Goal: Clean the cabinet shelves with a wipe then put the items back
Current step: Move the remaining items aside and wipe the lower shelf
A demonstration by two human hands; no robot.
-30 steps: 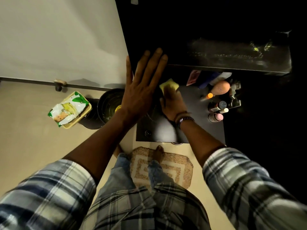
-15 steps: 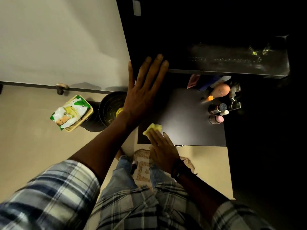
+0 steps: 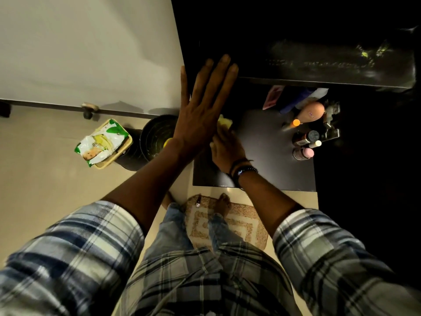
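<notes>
The left hand (image 3: 200,119) is held flat against the cabinet (image 3: 227,30), fingers straight. The wipe (image 3: 224,123) is pressed onto the shelf (image 3: 262,156) under the right hand (image 3: 225,151), whose fingers are hidden, so their grip cannot be told.

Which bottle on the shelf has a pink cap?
The bottle nearest the shelf's front edge; the others show orange, grey or white caps.

Your right hand (image 3: 225,152) on the wipe (image 3: 225,122) at the shelf (image 3: 262,160) left end, left hand (image 3: 200,115) flat on cabinet (image 3: 205,37) edge above, bottles (image 3: 305,142) at shelf right end, bin (image 3: 155,137) then wipes pack (image 3: 102,142) on floor (image 3: 45,190) left, mat (image 3: 241,222) under your feet.
</notes>
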